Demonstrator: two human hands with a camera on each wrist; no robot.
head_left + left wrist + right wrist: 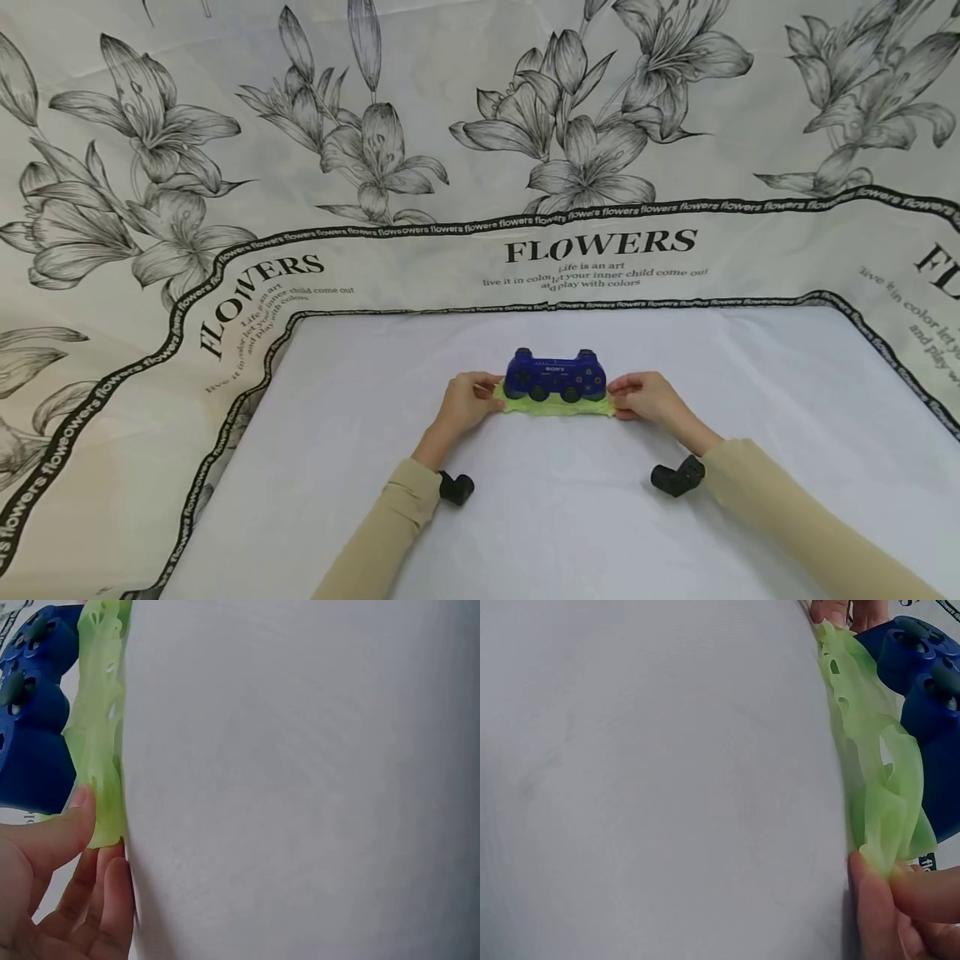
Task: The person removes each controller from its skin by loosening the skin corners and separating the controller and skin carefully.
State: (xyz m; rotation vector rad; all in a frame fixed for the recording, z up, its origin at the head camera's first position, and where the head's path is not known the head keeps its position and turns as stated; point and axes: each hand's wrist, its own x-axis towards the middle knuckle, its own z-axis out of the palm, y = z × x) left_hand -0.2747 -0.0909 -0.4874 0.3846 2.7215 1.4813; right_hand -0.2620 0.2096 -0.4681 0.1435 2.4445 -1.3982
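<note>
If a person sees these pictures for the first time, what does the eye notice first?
First the blue game controller at the middle of the white table. Under it lies a thin green silicone cover; the left hand and right hand pinch its two ends. Behind hangs a flower-printed cloth reading FLOWERS.

White cloth-covered table (570, 533) under a flat, lightly creased sheet, bordered at the far and side edges by a printed backdrop (420, 250) (lily drawings, "FLOWERS" lettering). Resting directly on the white surface, near centre: a thin green silicone cover (557, 406), stretched flat and perforated with cut-outs. Seated on top of that cover: a blue game controller (556, 375), upright, sticks facing the viewer.
</note>
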